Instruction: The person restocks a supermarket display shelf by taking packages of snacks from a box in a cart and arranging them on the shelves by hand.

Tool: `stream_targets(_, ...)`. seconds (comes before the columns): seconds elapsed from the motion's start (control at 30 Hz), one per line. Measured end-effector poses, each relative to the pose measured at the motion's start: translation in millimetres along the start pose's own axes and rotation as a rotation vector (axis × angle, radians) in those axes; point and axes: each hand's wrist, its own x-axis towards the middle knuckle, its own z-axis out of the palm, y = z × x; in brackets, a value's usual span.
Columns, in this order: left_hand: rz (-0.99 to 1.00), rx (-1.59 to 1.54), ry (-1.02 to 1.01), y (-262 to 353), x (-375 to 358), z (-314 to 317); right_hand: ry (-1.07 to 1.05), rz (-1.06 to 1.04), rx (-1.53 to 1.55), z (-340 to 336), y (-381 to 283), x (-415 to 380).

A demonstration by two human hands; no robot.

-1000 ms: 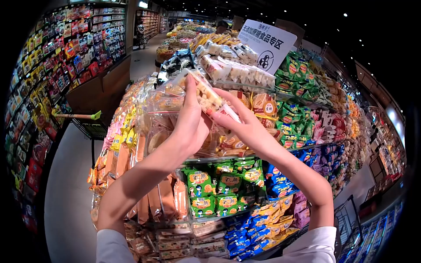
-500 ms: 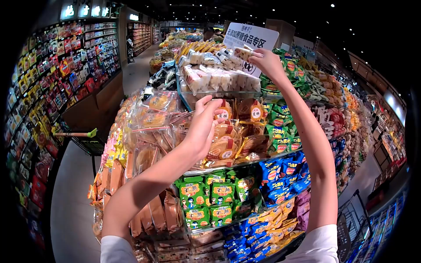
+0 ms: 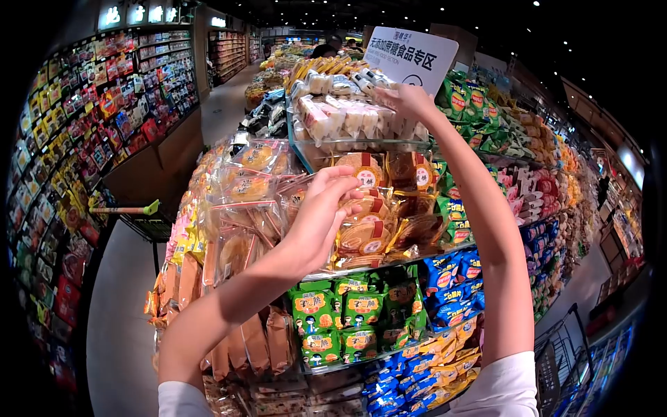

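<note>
My right hand [image 3: 406,101] has its fingers curled down over the white packets [image 3: 347,115] heaped on the top shelf [image 3: 361,144]; whether they are clamped on one I cannot tell. My left hand [image 3: 321,212] rests half-curled against the round orange-labelled cakes [image 3: 365,229] one shelf down, holding nothing. That top heap looks loose (piled past the lip), so I judge a tug could spill neighbours onto the cakes.

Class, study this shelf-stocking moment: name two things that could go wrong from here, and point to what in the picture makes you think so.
1. The right hand presses among white packets heaped above the top shelf's rim; one might slide off.
2. The left hand rests on leaning round cake packs; a nudge could tip them forward.
</note>
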Motion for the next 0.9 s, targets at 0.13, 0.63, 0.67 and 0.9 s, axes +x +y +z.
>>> stream_targets(0.13, -0.01, 0.007, -0.002, 3.5, -8.8, 6.5, 0.376, -0.234, 0.428, -32.6, 12.3, -21.9)
stream_targets(0.63, -0.439, -0.183, -0.676, -73.8, -160.3, 157.8, 0.011, 0.116, 0.123, -219.6, 13.8, -504.9)
stream_targets(0.67, -0.484, -0.227, -0.749, -87.9, -175.1, 172.1, 0.039, 0.225, 0.122, -230.4, 20.0, -543.8)
stream_targets(0.9, -0.926, -0.234, -0.904, -165.2, -301.6, 239.7, 0.099, 1.155, 0.314, -245.5, 100.4, -820.7)
